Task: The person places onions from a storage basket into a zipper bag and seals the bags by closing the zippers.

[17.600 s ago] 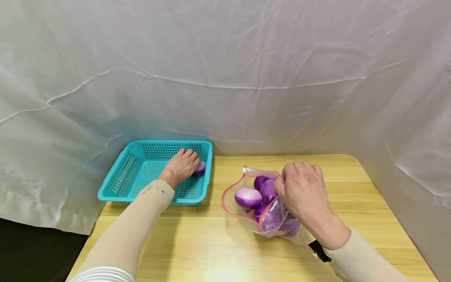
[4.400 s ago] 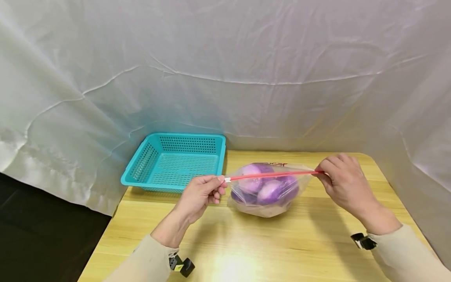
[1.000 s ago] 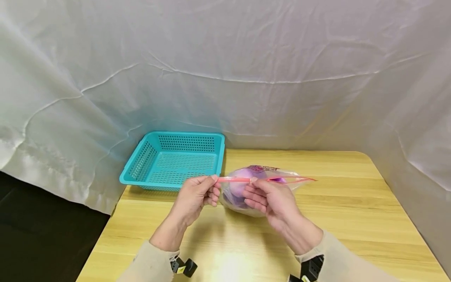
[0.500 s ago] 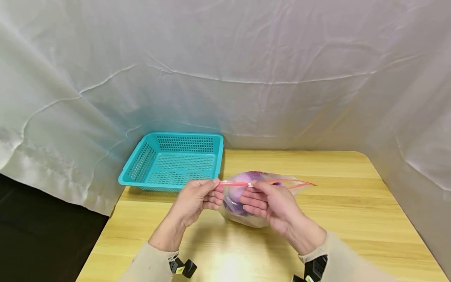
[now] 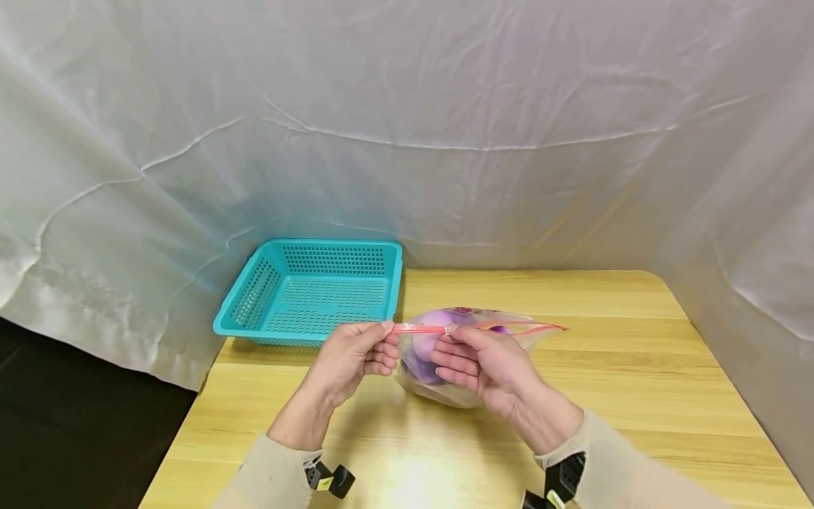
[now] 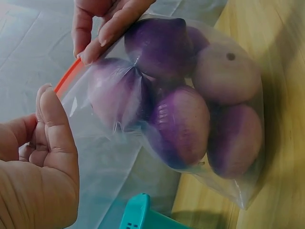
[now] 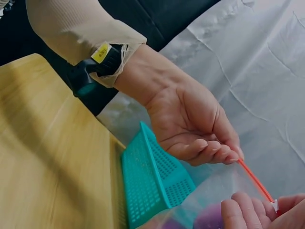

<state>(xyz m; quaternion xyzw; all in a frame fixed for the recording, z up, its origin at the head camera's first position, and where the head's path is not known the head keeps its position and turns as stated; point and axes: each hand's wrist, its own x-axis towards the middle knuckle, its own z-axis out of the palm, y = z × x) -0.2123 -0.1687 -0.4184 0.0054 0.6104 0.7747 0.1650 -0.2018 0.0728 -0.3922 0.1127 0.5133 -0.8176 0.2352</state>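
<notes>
A clear zip bag [image 5: 467, 357] [image 6: 190, 119] holding several purple onions [image 6: 176, 126] sits on the wooden table [image 5: 623, 382]. Its red zip strip [image 5: 477, 328] [image 7: 255, 180] runs along the top. My left hand [image 5: 359, 353] [image 7: 200, 129] pinches the strip's left end. My right hand [image 5: 486, 357] [image 6: 102, 21] pinches the white slider [image 5: 448, 329] [image 7: 275, 206] a short way along the strip from the left hand. To the right of the slider the strip gapes apart.
A teal perforated basket [image 5: 314, 293] [image 7: 157, 183] stands at the table's back left, with nothing in it. White cloth [image 5: 445, 127] hangs behind and to the right. The table's left edge drops to a dark floor [image 5: 76, 438].
Over the last second my right hand has moved slightly left along the strip with the slider. Earlier it held the strip's far right end; before that, the left hand was in the basket.
</notes>
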